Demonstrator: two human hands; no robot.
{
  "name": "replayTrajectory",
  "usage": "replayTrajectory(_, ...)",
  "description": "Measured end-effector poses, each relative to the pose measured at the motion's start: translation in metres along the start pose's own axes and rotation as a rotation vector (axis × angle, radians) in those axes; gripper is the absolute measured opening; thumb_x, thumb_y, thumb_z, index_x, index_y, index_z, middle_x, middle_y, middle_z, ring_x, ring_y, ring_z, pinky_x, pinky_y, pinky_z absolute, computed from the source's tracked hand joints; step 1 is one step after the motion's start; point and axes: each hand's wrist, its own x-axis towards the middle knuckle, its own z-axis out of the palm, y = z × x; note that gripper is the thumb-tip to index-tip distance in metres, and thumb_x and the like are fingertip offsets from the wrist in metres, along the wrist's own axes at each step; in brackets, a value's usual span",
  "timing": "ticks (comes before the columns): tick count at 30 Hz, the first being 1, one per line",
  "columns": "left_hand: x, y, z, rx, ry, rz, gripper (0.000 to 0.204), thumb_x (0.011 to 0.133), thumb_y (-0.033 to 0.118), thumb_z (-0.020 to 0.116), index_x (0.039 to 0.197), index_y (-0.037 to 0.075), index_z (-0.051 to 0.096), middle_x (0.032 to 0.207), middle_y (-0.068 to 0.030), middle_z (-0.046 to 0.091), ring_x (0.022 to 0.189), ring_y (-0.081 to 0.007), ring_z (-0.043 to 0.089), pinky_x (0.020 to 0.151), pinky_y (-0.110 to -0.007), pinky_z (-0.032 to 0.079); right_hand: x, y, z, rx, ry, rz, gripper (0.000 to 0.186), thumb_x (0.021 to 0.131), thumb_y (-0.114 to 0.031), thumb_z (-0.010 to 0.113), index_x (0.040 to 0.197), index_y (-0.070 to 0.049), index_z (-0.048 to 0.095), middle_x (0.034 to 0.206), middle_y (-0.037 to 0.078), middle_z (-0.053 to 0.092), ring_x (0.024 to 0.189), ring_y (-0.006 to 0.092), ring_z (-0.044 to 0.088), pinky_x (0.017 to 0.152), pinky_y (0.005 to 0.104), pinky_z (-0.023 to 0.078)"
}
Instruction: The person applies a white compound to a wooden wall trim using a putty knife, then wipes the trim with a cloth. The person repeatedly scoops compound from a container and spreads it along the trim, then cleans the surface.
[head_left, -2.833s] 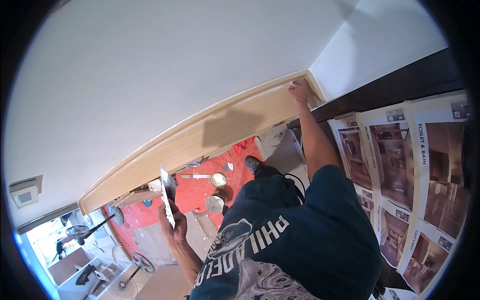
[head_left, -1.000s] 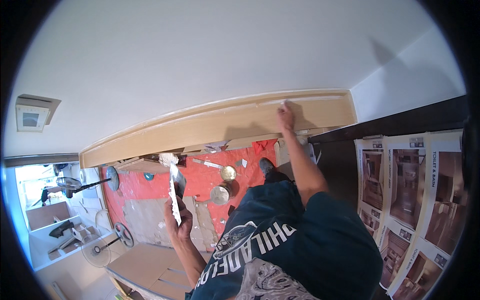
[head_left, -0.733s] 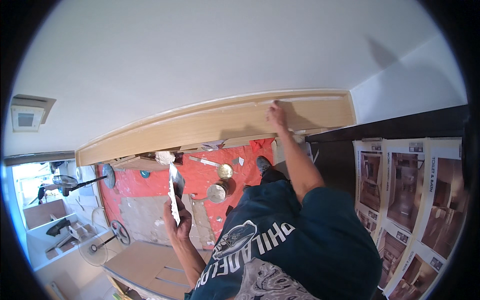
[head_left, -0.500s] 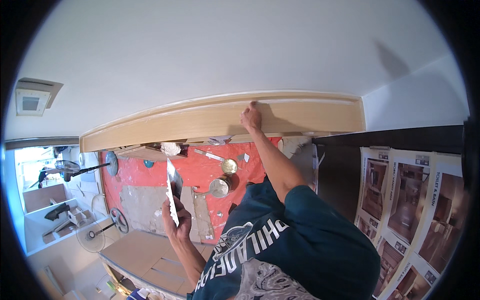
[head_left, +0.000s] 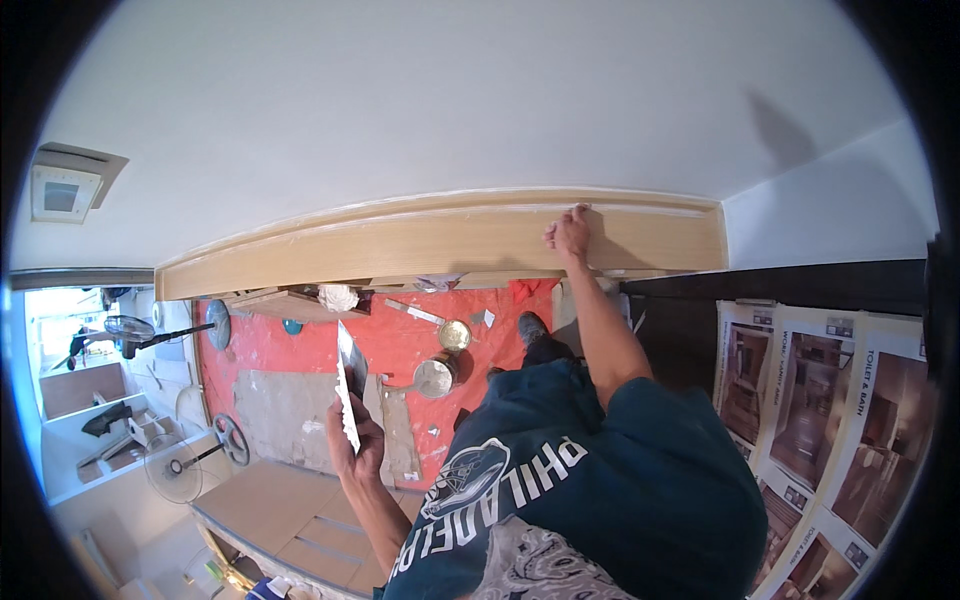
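My left hand (head_left: 354,442) grips a flat metal blade (head_left: 349,375) with white paste along its edge, held upright at lower centre-left. My right hand (head_left: 568,236) reaches up to the white-streaked groove along the top of a long pale wooden board (head_left: 430,248) under the white surface. Its fingers are curled together at the groove, and what they hold is too small to make out. Below the board, a bucket of grey-white stuff (head_left: 433,378) and an open tin (head_left: 454,333) stand on a red sheet (head_left: 500,370).
Two fans, one black (head_left: 128,330) and one pale (head_left: 172,470), stand at left beside shelving (head_left: 110,450). A cardboard-topped surface (head_left: 270,510) lies below them. Printed picture sheets (head_left: 815,410) cover the right side, below a dark band (head_left: 780,275). A square fitting (head_left: 62,190) sits upper left.
My right hand slid left along the groove until half a second ago and has since moved back to the right. My left hand stays put with the blade.
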Motion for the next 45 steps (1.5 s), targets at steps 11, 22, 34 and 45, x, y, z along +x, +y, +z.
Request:
replayTrajectory(11, -0.003, 0.007, 0.007, 0.023, 0.105, 0.073, 0.017, 0.094, 0.013, 0.051, 0.105, 0.002, 0.059, 0.079, -0.0062, 0.069, 0.062, -0.0068, 0.066, 0.037, -0.016, 0.045, -0.047, 0.028, 0.057, 0.134, -0.276, -0.095, 0.017, 0.100, -0.019, 0.040, 0.096, -0.011, 0.055, 0.056, 0.003, 0.053, 0.043, 0.0116, 0.051, 0.037, 0.0282, 0.044)
replayTrajectory(22, 0.006, 0.008, 0.003, 0.009, 0.022, 0.054, 0.029, 0.094, 0.013, 0.049, 0.118, 0.000, 0.057, 0.076, -0.0041, 0.068, 0.055, -0.0039, 0.062, 0.038, -0.015, 0.046, 0.022, 0.005, -0.042, -0.126, 0.062, -0.109, 0.026, 0.102, -0.030, 0.036, 0.096, -0.017, 0.057, 0.056, 0.003, 0.051, 0.041, 0.0144, 0.050, 0.035, 0.0276, 0.038)
replayTrajectory(34, 0.004, 0.015, -0.008, -0.039, -0.166, -0.044, 0.041, 0.099, 0.016, 0.042, 0.137, 0.002, 0.041, 0.105, -0.0121, 0.065, 0.078, -0.0132, 0.069, 0.049, -0.022, 0.055, -0.062, 0.022, 0.086, -0.528, -0.160, -0.152, 0.051, 0.089, -0.021, 0.048, 0.135, 0.000, 0.042, 0.086, 0.028, 0.065, 0.081, 0.0389, 0.066, 0.074, 0.0467, 0.053)
replayTrajectory(45, 0.026, -0.006, 0.017, 0.074, -0.172, -0.122, 0.042, 0.100, 0.018, 0.041, 0.139, 0.003, 0.040, 0.078, -0.0032, 0.067, 0.051, 0.0016, 0.052, 0.037, -0.015, 0.036, 0.045, -0.012, -0.190, -0.151, 0.346, -0.458, 0.049, 0.096, -0.010, 0.047, 0.143, -0.018, 0.038, 0.067, -0.002, 0.049, 0.049, 0.0079, 0.048, 0.042, 0.0240, 0.043)
